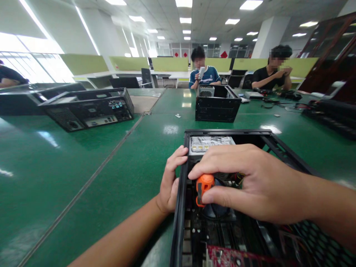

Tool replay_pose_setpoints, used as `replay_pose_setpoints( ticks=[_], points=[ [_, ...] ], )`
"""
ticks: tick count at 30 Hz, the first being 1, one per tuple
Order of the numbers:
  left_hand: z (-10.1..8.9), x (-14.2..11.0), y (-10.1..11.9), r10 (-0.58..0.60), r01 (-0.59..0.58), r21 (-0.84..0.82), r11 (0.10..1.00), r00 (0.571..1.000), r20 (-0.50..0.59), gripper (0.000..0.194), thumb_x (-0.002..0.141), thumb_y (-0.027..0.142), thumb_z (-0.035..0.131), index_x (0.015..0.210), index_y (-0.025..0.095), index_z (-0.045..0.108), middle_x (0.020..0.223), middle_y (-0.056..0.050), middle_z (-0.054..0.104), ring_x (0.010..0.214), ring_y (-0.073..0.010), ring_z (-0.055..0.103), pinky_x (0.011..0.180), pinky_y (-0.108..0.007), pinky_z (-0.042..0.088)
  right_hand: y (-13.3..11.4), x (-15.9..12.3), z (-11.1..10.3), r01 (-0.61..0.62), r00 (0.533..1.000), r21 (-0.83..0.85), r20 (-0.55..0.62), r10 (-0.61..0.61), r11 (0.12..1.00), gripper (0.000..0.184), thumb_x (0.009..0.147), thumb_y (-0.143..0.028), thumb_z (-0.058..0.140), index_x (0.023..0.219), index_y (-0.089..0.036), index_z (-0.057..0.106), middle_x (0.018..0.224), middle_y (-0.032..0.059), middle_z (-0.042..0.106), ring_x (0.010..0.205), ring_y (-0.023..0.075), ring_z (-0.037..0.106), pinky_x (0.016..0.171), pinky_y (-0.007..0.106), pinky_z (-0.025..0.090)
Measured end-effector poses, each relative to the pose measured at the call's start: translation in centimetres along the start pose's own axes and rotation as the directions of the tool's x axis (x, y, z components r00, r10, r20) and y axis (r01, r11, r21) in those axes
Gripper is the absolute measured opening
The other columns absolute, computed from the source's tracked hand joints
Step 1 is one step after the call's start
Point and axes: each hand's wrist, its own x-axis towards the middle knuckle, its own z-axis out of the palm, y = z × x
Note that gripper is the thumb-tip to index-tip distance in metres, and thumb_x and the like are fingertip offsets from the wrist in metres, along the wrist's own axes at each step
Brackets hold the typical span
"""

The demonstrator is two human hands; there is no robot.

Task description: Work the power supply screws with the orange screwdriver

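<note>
An open black computer case point(181, 207) lies in front of me on the green table. My left hand point(172, 180) grips its left edge, fingers hooked over the rim. Inside, my right hand point(250, 181) has thumb and fingers closed round the orange and black handle of a screwdriver point(205, 190). The handle points up; its shaft and tip are hidden. Just beneath it sits a round dark cooling fan point(217, 213), partly covered by the hand. A power supply with a scuffed label point(210, 144) fills the case's far left corner. A red circuit board point(239, 257) shows at the bottom.
Across the green table point(111, 193) stands another black case point(218, 109), with a person point(207, 76) behind it holding a white object. A second person point(269, 78) sits at the right near cables point(289, 95). More cases point(94, 111) lie at the left.
</note>
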Motion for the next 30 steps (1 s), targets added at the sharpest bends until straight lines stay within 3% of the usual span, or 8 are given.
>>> replay_pose_setpoints(
  ticks=[3,5,9,11,13,18,22,30],
  points=[
    [0.0,-0.4,0.0,-0.031,0.031,0.004,1.0,1.0,0.007,0.053,0.133,0.053,0.062,0.183,0.036,0.069,0.189,-0.008,0.077,0.183,-0.0388,0.071,0.156,-0.059,0.059,-0.5,0.1,-0.2,-0.037,0.999,0.001,0.022,0.037,0.999,0.033,0.119,-0.011,0.073,0.142,-0.016,0.096,0.149,0.0113,0.101,0.139,0.0248,0.097,0.128,0.034,0.071],
    [0.0,-0.4,0.0,-0.045,0.044,0.014,0.999,0.999,0.017,0.053,0.132,0.052,0.064,0.183,0.037,0.069,0.19,-0.007,0.076,0.183,-0.0395,0.071,0.157,-0.059,0.059,-0.7,0.1,-0.4,-0.08,0.997,0.003,0.004,0.08,0.997,0.04,0.117,-0.009,0.069,0.145,-0.016,0.096,0.153,0.0107,0.1,0.142,0.0258,0.096,0.129,0.035,0.072],
    [-0.1,-0.2,0.1,-0.007,0.007,0.02,1.0,1.0,0.017,0.055,0.131,0.043,0.069,0.185,0.035,0.068,0.187,-0.01,0.078,0.184,-0.0356,0.07,0.155,-0.059,0.059,-0.6,-0.3,-1.6,-0.161,0.98,0.012,-0.12,0.162,0.987,0.035,0.111,-0.012,0.076,0.136,-0.019,0.099,0.133,0.0079,0.103,0.117,0.0265,0.1,0.101,0.032,0.079],
    [-0.2,-0.2,0.1,0.003,-0.003,0.015,1.0,1.0,0.019,0.054,0.131,0.04,0.069,0.185,0.033,0.068,0.187,-0.011,0.078,0.185,-0.0329,0.069,0.155,-0.056,0.057,-0.4,-0.8,-2.2,-0.182,0.973,-0.018,-0.146,0.177,0.983,0.028,0.109,-0.014,0.08,0.128,-0.022,0.099,0.12,0.0063,0.102,0.096,0.025,0.096,0.082,0.031,0.077],
    [-0.3,-0.3,0.1,0.005,-0.005,0.01,1.0,1.0,0.023,0.054,0.131,0.04,0.069,0.185,0.033,0.068,0.187,-0.012,0.078,0.185,-0.0323,0.068,0.155,-0.054,0.057,-0.2,-1.4,-2.7,-0.178,0.975,-0.079,-0.147,0.165,0.981,0.023,0.105,-0.017,0.085,0.122,-0.026,0.098,0.108,0.004,0.1,0.086,0.0252,0.091,0.077,0.034,0.075],
    [-0.4,-0.4,0.0,-0.012,0.012,0.0,1.0,1.0,0.006,0.053,0.13,0.041,0.074,0.183,0.035,0.07,0.183,-0.012,0.08,0.181,-0.0355,0.073,0.152,-0.058,0.06,-0.2,-2.3,-2.2,-0.142,0.973,-0.102,-0.2,0.119,0.985,0.022,0.1,-0.015,0.083,0.112,-0.03,0.093,0.1,0.0011,0.096,0.082,0.025,0.087,0.083,0.039,0.074],
    [-0.3,-0.2,0.0,-0.008,0.008,0.007,1.0,1.0,0.007,0.053,0.131,0.041,0.07,0.183,0.035,0.069,0.184,-0.012,0.08,0.181,-0.036,0.072,0.151,-0.061,0.061,-0.2,-2.2,-1.8,-0.058,0.989,-0.12,-0.141,0.041,0.991,0.026,0.098,-0.009,0.077,0.113,-0.027,0.088,0.099,0.0006,0.095,0.079,0.021,0.086,0.084,0.036,0.069],
    [0.1,-0.1,-0.1,0.005,-0.006,0.031,1.0,1.0,0.008,0.054,0.13,0.043,0.068,0.184,0.034,0.068,0.184,-0.013,0.08,0.181,-0.0371,0.073,0.15,-0.065,0.062,-1.0,-2.0,-1.9,-0.136,0.985,-0.094,-0.117,0.125,0.986,0.02,0.097,-0.016,0.078,0.107,-0.031,0.088,0.099,-0.0007,0.096,0.083,0.0258,0.09,0.089,0.043,0.072]
  ],
)
